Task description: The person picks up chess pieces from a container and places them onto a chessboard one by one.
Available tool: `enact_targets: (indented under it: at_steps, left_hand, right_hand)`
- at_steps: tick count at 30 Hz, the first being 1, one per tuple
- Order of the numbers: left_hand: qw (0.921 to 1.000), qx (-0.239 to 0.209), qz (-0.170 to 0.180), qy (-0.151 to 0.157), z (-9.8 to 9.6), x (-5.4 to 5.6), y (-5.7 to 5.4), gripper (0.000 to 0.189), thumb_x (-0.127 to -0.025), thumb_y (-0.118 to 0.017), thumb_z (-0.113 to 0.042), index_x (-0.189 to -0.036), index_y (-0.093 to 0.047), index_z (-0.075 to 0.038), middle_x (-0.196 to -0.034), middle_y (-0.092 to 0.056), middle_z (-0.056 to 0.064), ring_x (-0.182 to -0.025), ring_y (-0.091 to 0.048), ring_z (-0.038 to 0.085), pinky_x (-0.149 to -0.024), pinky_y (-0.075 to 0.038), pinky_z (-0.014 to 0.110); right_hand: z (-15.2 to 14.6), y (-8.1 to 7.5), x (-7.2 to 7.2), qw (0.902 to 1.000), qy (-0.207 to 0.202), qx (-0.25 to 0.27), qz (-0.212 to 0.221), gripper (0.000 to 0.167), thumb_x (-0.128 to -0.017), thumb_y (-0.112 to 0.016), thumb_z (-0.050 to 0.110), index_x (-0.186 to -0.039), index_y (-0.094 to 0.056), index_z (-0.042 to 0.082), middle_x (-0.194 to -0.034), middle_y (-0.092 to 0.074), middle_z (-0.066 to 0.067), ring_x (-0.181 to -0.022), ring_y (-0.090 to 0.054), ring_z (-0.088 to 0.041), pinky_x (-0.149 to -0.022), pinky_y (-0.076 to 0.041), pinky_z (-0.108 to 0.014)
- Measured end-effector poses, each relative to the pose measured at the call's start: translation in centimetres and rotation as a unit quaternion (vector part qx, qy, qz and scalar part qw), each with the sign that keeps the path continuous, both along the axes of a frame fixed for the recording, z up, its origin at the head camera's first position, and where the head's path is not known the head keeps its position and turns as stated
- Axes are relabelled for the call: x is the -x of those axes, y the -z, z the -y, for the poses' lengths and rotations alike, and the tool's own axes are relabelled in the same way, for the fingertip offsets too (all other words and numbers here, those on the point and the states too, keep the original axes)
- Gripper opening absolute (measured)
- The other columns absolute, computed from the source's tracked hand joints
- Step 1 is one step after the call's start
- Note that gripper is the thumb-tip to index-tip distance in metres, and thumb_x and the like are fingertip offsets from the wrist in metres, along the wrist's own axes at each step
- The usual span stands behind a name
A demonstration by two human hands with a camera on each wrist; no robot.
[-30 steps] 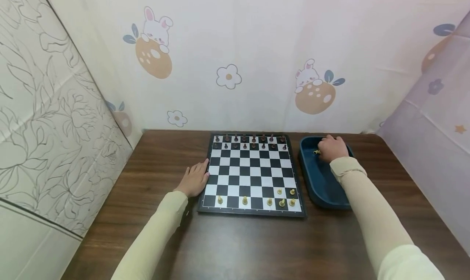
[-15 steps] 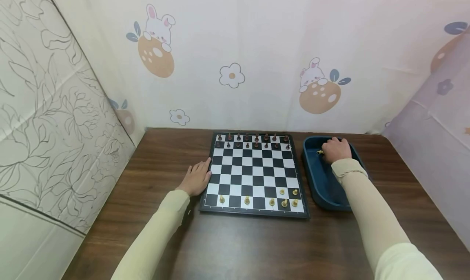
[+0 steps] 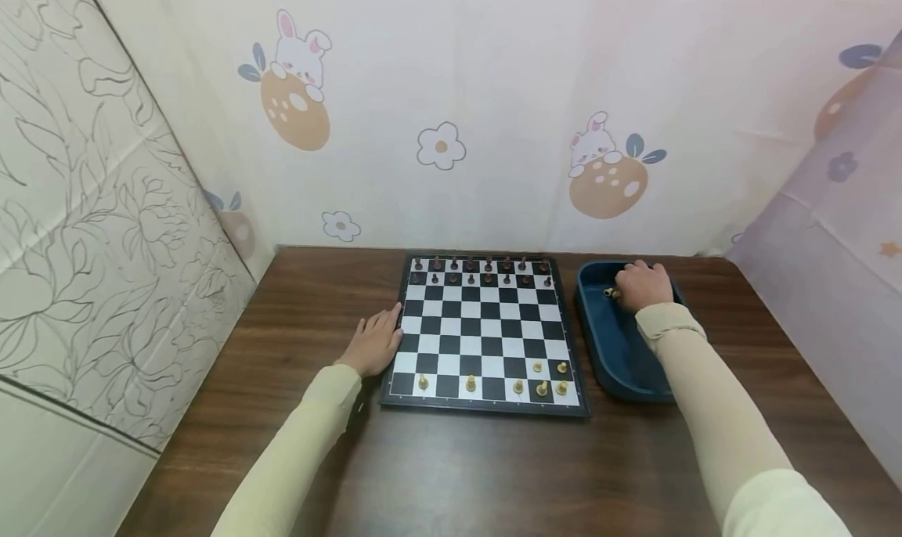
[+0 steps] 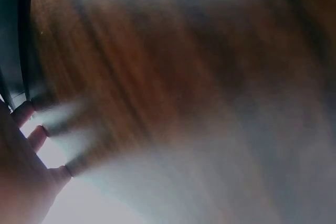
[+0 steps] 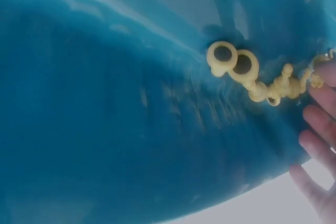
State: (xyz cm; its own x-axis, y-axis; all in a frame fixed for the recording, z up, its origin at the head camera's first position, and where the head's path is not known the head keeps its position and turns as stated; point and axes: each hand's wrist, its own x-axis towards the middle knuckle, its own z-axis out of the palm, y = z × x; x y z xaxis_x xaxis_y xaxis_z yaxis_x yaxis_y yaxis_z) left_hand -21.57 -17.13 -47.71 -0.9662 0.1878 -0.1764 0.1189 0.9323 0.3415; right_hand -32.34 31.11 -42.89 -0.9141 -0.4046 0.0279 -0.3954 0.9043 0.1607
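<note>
A black-and-white chessboard (image 3: 461, 326) lies on the table. Several dark red chess pieces (image 3: 470, 279) fill its two far rows, and several pale yellow chess pieces (image 3: 542, 388) stand on the near rows, mostly at the right corner. My left hand (image 3: 373, 343) rests flat on the table against the board's left edge, fingers straight. My right hand (image 3: 644, 285) reaches down into the far part of a blue tray (image 3: 620, 349). In the right wrist view, its fingertips (image 5: 317, 116) are beside a cluster of lying yellow chess pieces (image 5: 244, 72), and the uppermost finger touches one. The thumb is hidden.
The tray stands just right of the board on a dark wooden table (image 3: 479, 474). A patterned cloth (image 3: 493, 200) hangs behind the table's far edge. A wall with floral line drawings (image 3: 106, 208) rises on the left.
Both hands keep almost the same places. In the tray, slightly more of the yellow chess pieces shows beside my right hand. The head view shifts a little.
</note>
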Motion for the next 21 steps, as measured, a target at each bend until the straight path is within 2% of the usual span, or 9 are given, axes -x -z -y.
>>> enact_targets:
  at_steps: [11, 17, 21]
  left_hand:
    - [0.9999, -0.004, -0.008, 0.005, 0.1, -0.3, 0.1, 0.057, -0.103, -0.031, -0.03, -0.153, -0.015, -0.007, -0.153, -0.027, 0.015, -0.14, -0.022, 0.034, -0.112, -0.009, 0.057]
    - [0.9999, -0.007, -0.01, 0.01, 0.1, -0.4, 0.2, 0.057, -0.104, -0.03, -0.03, -0.153, -0.014, -0.006, -0.153, -0.027, 0.017, -0.14, -0.022, 0.035, -0.112, -0.009, 0.057]
    - [0.9998, -0.015, -0.013, 0.01, 0.1, -0.3, 0.0, 0.057, -0.104, -0.031, -0.03, -0.153, -0.015, -0.006, -0.153, -0.027, 0.018, -0.14, -0.023, 0.037, -0.112, -0.009, 0.058]
  right_hand:
    - [0.0, -1.2, -1.0, 0.9989, -0.04, 0.006, -0.023, 0.021, -0.075, -0.077, 0.011, -0.063, -0.061, 0.007, -0.067, -0.053, -0.009, -0.07, -0.051, -0.032, -0.062, -0.044, -0.05]
    - [0.3, -2.6, -2.2, 0.9972, -0.064, 0.008, -0.037, 0.029, -0.074, -0.08, 0.012, -0.057, -0.056, 0.011, -0.066, -0.051, -0.006, -0.07, -0.052, -0.03, -0.063, -0.045, -0.049]
    - [0.2, -3.3, -2.7, 0.9956, -0.078, 0.009, -0.051, 0.034, -0.074, -0.079, 0.01, -0.053, -0.052, 0.015, -0.064, -0.048, -0.004, -0.066, -0.049, -0.027, -0.055, -0.042, -0.042]
